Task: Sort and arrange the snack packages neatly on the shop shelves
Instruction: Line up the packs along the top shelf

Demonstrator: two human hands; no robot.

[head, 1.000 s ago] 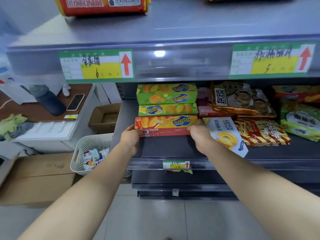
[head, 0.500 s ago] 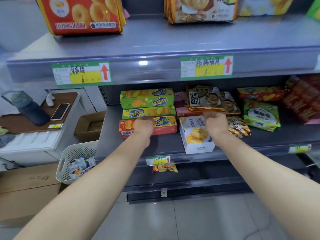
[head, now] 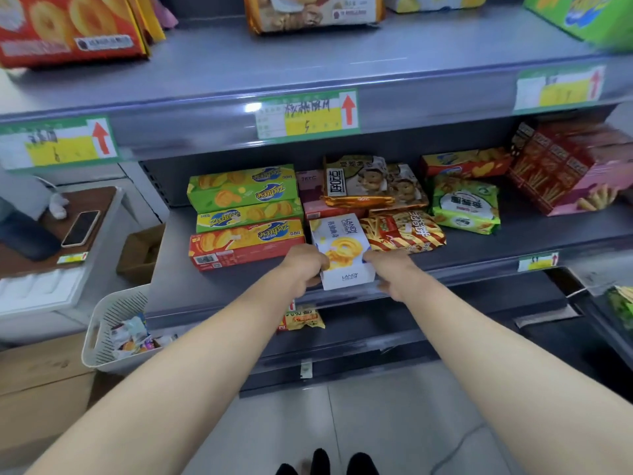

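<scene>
Shop aisle, grey tiled floor point(head: 376, 423), grey metal shelving. Far left: wooden counter point(head: 99, 200) w/ 1 phone point(head: 80, 228) lying flat on it. Below it, 1 big cardboard carton point(head: 34, 389) on the floor, 1 white basket point(head: 99, 323) of small pkts beside it, and 1 open cardboard box point(head: 140, 255) behind the basket.

Upper shelf point(head: 308, 63): front edge carries 3 green-yellow price labels point(head: 308, 113). On top, left to right: red bag point(head: 68, 25), brown bag point(head: 311, 12), green box point(head: 582, 15), all partly cut off.

Middle shelf point(head: 513, 245), left to right: 3 Zecheese boxes point(head: 246, 243) stepped back, green at the rear, yellow mid, red in front. Next, the white cookie box point(head: 337, 234) at the shelf's front edge, just beside the red one. Left hand point(head: 305, 269) grips its left side, fingers curled round it; right hand point(head: 390, 272) grips its right side, fingers curled too. Behind it 1 pink box point(head: 315, 200) and 1 gold bag point(head: 373, 183); just to its right, 1 striped chip bag point(head: 404, 231). Further right 1 green bag point(head: 464, 205) w/ 1 red box point(head: 466, 162) behind, then a block of red stick-biscuit boxes point(head: 555, 166), count unclear.

Lower shelf: 1 yellow pkt point(head: 303, 318) below the hands
</scene>
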